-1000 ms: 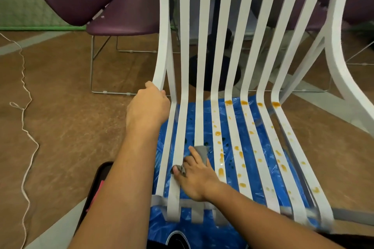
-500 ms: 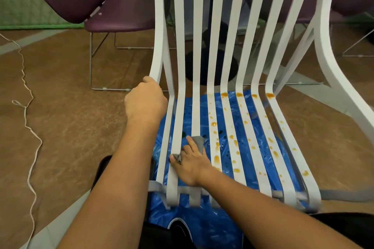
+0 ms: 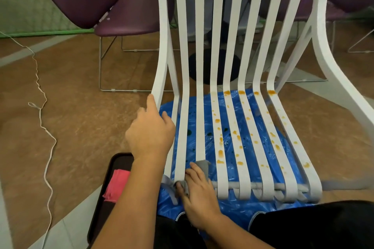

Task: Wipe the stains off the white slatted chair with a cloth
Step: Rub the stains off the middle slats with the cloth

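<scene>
Orange stains (image 3: 220, 152) on white slatted chair (image 3: 249, 107)
Right hand (image 3: 199, 198), fingers grasping grey cloth (image 3: 203, 166) at seat front; left hand (image 3: 150, 133), fingers released, touches side slat.

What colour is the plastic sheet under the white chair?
The plastic sheet is bright blue; head view.

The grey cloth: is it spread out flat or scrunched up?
Scrunched up. The right hand grips the grey cloth against a white slat; only small folded bits poke out past it.
</scene>
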Tool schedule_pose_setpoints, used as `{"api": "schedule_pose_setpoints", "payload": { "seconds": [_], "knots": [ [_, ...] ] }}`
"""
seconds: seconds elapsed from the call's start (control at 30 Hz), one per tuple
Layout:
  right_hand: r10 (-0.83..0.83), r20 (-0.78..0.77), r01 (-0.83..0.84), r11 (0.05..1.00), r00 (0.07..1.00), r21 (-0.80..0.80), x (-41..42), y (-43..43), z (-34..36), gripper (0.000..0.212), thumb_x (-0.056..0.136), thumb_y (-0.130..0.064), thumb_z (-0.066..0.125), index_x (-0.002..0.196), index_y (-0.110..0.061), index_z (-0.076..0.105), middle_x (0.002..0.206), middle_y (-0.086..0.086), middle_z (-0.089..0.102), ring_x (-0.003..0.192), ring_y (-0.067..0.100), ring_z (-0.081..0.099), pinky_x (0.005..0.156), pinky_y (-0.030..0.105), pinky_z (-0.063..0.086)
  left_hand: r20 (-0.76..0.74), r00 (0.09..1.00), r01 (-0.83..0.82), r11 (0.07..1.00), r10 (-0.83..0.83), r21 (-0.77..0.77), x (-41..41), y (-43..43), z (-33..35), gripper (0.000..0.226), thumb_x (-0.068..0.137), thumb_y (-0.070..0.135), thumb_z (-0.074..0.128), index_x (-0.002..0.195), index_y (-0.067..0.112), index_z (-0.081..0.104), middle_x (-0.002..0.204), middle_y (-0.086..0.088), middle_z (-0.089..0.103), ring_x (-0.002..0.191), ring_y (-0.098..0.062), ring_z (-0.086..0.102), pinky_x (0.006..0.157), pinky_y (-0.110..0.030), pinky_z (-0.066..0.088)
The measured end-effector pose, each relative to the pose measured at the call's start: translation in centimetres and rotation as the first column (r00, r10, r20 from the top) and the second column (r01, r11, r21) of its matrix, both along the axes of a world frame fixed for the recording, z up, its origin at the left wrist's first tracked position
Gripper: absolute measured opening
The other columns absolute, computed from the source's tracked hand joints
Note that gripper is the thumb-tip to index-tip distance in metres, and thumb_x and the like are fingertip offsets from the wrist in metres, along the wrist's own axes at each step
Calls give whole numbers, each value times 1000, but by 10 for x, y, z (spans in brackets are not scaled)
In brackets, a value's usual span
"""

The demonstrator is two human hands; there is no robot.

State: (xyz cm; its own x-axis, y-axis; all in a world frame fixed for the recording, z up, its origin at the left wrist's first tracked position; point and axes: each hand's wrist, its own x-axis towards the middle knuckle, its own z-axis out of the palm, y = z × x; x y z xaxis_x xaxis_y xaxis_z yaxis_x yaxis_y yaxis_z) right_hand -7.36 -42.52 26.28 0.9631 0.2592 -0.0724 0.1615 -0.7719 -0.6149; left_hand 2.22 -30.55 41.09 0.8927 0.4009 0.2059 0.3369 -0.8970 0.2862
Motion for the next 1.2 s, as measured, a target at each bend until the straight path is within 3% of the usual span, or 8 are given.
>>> {"api": "schedule_pose_setpoints", "payload": {
  "seconds": [0.17, 0.3, 0.4, 0.5, 0.67, 0.83, 0.97, 1.2],
  "knots": [
    [-171, -83, 183, 971, 982, 156, 30, 7, -1, 61, 100, -58, 24, 148, -26, 41, 159, -19, 25, 147, -5, 7, 119, 34, 24, 64, 997, -45, 997, 50, -67, -6, 0, -5, 49, 100, 38, 45, 146, 24, 38, 109, -10, 65, 87, -33, 65, 62, -36, 42],
    [-236, -59, 240, 968, 970, 74, 58, 11, 2, 63, 99, -59, 18, 150, -24, 33, 163, -8, 9, 150, 12, 6, 121, 48, 15, 63, 997, -45, 995, 51, -89, -6, 0, -3, 46, 100, 39, 45, 143, 22, 41, 107, -9, 66, 87, -32, 65, 64, -38, 45],
    [-320, 29, 320, 947, 947, 26, 58, 15, 3, 56, 95, -61, 21, 125, -21, 45, 152, 10, 24, 140, 28, 26, 113, 47, 30, 58, 997, -51, 994, 56, -92, -7, -2, -1, 44, 99, 41, 45, 139, 22, 43, 104, -9, 66, 84, -30, 64, 63, -37, 45],
    [-338, 84, 338, 941, 937, 20, 45, 17, 4, 53, 92, -67, 29, 113, -21, 47, 137, 7, 34, 121, 24, 37, 101, 41, 42, 52, 997, -54, 995, 58, -86, -7, -3, 1, 44, 98, 43, 47, 136, 21, 44, 102, -8, 65, 81, -29, 64, 60, -34, 42],
    [-410, -35, 410, 896, 911, 170, 42, 18, 17, 70, 87, -80, 20, 118, -25, 52, 132, -3, 42, 119, 15, 38, 104, 36, 39, 48, 996, -69, 995, 73, -73, -9, -4, 4, 44, 98, 48, 46, 133, 22, 44, 103, -7, 64, 72, -20, 48, 60, -33, 37],
    [-521, -247, 570, 794, 817, 213, 67, 22, 15, 56, 102, -42, 40, 147, -9, 32, 146, 11, 36, 135, 24, 33, 110, 37, 33, 54, 996, -68, 995, 72, -77, -9, -4, 4, 45, 98, 49, 47, 133, 21, 44, 103, -8, 64, 72, -20, 46, 60, -34, 38],
    [-549, -268, 593, 795, 792, 124, 53, 23, -4, 54, 101, -43, 42, 147, -17, 29, 129, 6, 50, 112, 25, 56, 87, 38, 51, 52, 996, -70, 994, 74, -85, -8, -3, 3, 45, 97, 48, 49, 132, 21, 44, 101, -7, 64, 72, -21, 47, 60, -33, 40],
    [-482, -347, 593, 640, 805, 489, -6, 12, -34, 37, 101, -45, 41, 135, -29, 44, 114, -11, 62, 102, 6, 61, 84, 32, 56, 45, 997, -65, 995, 68, -74, -6, -4, 3, 43, 96, 47, 52, 128, 20, 44, 99, -8, 64, 80, -28, 63, 61, -34, 43]
  ]
}}
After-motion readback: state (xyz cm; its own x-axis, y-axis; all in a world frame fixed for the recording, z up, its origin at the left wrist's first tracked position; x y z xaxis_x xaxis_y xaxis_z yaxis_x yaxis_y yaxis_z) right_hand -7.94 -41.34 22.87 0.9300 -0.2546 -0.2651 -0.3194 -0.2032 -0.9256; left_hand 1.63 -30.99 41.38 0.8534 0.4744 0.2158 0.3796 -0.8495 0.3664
